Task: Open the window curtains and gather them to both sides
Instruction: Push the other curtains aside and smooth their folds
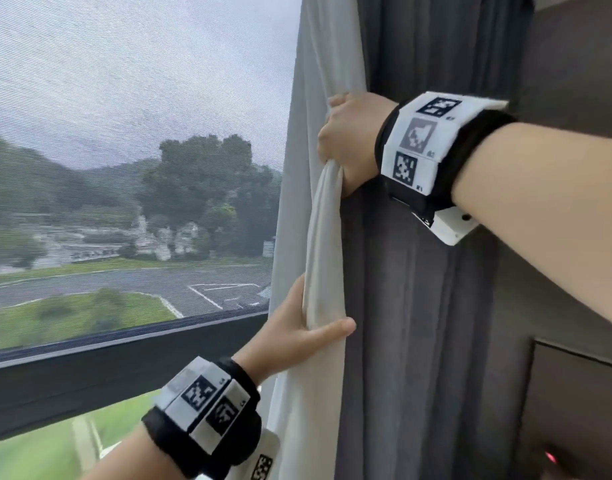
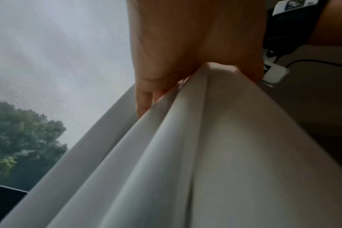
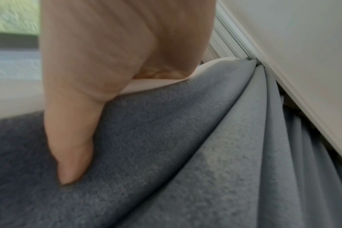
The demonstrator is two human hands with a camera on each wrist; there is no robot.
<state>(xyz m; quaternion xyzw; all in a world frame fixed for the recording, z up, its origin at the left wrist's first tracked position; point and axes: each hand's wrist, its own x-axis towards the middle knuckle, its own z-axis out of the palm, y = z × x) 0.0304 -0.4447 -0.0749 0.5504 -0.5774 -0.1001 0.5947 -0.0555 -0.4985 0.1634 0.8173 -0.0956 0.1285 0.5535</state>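
A white curtain (image 1: pixel 323 237) hangs bunched at the right edge of the window (image 1: pixel 124 150), beside a grey curtain (image 1: pixel 418 289) drawn to the right. My right hand (image 1: pixel 346 133) grips the white curtain high up in a fist. In the right wrist view its thumb (image 3: pixel 72 154) lies on the grey curtain (image 3: pixel 166 154), with white fabric (image 3: pixel 146 88) under the palm. Lower down, my left hand (image 1: pixel 297 327) holds the white folds, thumb in front and fingers behind. The left wrist view shows that hand (image 2: pixel 185 46) pinching the folds (image 2: pixel 224 146).
The glass has a mesh screen over it and a dark sill (image 1: pixel 124 358) along the bottom. A dark wall panel (image 1: pixel 574 410) stands right of the grey curtain, with a small red light (image 1: pixel 550 457) low on it. The curtain track (image 3: pixel 234 41) meets the ceiling above.
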